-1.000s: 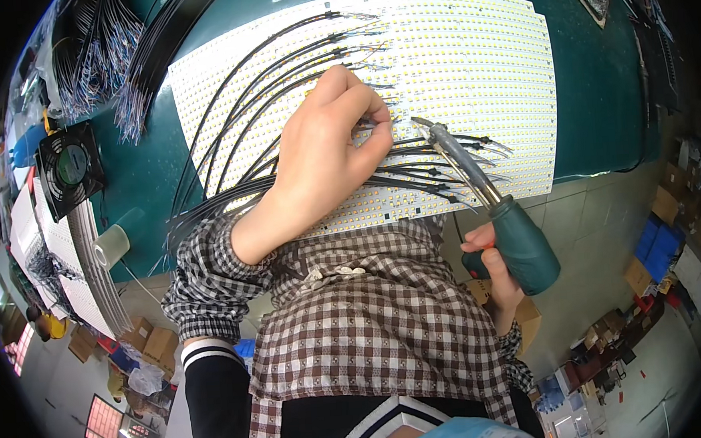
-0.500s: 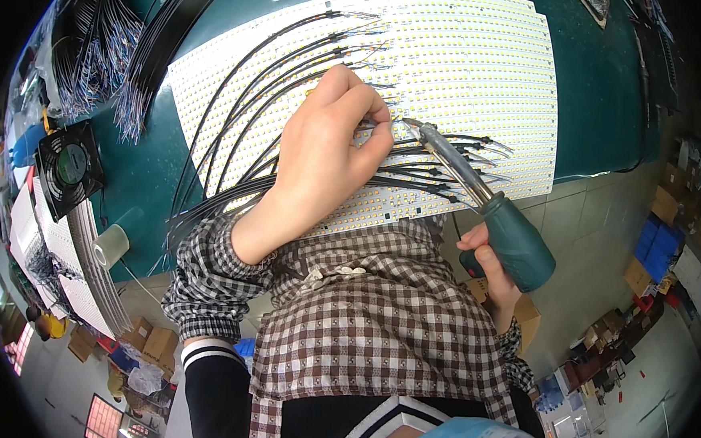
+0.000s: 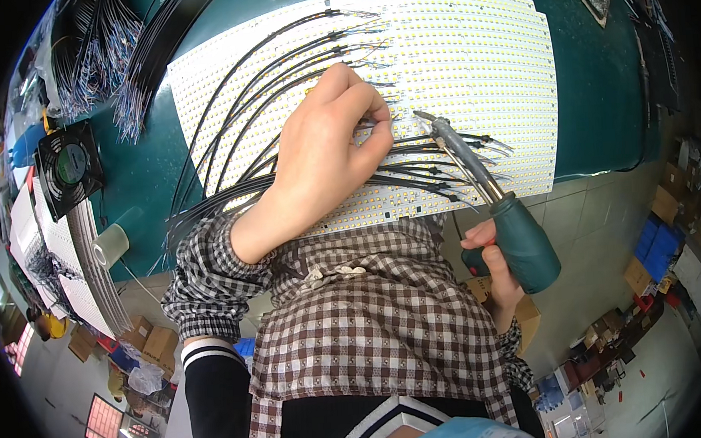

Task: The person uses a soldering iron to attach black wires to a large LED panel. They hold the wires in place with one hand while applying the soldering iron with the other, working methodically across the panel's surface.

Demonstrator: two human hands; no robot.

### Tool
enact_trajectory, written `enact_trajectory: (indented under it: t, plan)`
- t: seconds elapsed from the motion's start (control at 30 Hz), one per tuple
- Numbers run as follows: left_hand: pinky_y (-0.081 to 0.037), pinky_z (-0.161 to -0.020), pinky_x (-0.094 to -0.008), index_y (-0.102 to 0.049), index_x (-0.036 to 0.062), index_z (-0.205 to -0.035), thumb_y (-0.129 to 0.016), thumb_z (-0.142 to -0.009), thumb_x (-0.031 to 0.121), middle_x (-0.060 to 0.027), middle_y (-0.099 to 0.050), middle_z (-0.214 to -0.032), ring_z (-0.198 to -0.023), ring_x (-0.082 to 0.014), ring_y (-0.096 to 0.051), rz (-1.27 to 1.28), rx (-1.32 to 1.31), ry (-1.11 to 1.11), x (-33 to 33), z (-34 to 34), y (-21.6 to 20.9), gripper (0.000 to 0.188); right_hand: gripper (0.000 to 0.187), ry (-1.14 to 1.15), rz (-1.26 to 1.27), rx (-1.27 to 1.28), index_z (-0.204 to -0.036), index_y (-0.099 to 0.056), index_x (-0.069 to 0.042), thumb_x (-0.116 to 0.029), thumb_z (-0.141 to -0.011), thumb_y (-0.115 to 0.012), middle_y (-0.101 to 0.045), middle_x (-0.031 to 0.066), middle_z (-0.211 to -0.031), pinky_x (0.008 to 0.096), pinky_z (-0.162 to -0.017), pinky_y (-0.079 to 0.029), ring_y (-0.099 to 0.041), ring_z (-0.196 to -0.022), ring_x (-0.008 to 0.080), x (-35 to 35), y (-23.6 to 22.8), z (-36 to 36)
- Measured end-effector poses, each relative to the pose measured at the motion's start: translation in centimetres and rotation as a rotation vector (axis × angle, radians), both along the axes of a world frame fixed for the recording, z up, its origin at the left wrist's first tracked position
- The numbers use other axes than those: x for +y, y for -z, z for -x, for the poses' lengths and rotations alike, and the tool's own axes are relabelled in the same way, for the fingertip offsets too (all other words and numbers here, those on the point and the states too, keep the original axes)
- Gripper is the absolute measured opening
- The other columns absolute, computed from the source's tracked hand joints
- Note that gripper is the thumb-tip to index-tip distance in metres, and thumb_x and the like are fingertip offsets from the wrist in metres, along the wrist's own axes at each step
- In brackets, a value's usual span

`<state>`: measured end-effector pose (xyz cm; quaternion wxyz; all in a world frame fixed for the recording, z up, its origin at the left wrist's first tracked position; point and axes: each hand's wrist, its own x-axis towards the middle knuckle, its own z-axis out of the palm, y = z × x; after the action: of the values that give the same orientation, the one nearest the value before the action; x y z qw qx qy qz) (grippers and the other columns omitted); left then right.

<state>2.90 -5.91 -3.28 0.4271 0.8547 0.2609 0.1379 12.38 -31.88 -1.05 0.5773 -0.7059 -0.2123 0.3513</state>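
The left hand (image 3: 322,144) covers part of the board (image 3: 477,59) and the black wires (image 3: 228,193); the lead (image 3: 366,125) it pinches is mostly hidden by its fingers, end too small to tell. Can't tell whether the tip of the iron (image 3: 526,240) touches anything. The right hand (image 3: 501,278) is partly behind the iron's handle. Loose bundles (image 3: 131,112) and counter (image 3: 600,99) cut off at top edge, mask (image 3: 468,437) at bottom. Far-left person (image 3: 54,327) tiny, blurred.
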Motion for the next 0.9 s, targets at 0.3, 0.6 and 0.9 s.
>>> enact_trajectory:
  t: [0.3,0.6,0.9]
  plan:
    - [-0.049,-0.067,-0.0393,-0.063,0.0048,-0.085,-0.072,-0.077,0.005,-0.0091,-0.056,-0.088,-0.080,-0.0294,-0.061,0.009,0.022,0.007,0.0,0.0,0.0,0.012,0.033,0.088,-0.031,0.012,-0.098,-0.062,0.008,-0.025,-0.094,-0.063,-0.065,0.0169,-0.088,0.0382,-0.076,-0.055,-0.066,-0.083,0.0254,0.3,-0.5,0.1]
    - [-0.050,-0.073,-0.0362,-0.062,0.0060,-0.113,-0.078,-0.071,0.010,-0.0081,-0.061,-0.104,-0.091,-0.0269,-0.060,-0.395,0.140,0.408,-1.1,2.8,-2.6,0.044,0.058,0.214,-0.187,-0.072,-0.129,-0.047,0.018,-0.029,-0.097,-0.060,-0.062,0.0169,-0.093,0.0326,-0.066,-0.060,-0.065,-0.082,0.0254,-1.6,0.7,-1.7]
    - [-0.051,-0.074,-0.0405,-0.058,0.0035,-0.105,-0.067,-0.066,0.001,-0.0114,-0.057,-0.090,-0.087,-0.0317,-0.060,-0.428,0.202,0.528,-0.3,1.7,-2.7,0.040,0.065,0.312,-0.342,-0.093,-0.132,-0.044,0.017,-0.035,-0.097,-0.061,-0.061,0.0151,-0.094,0.0328,-0.063,-0.061,-0.063,-0.086,0.0265,-3.2,1.1,-2.1]
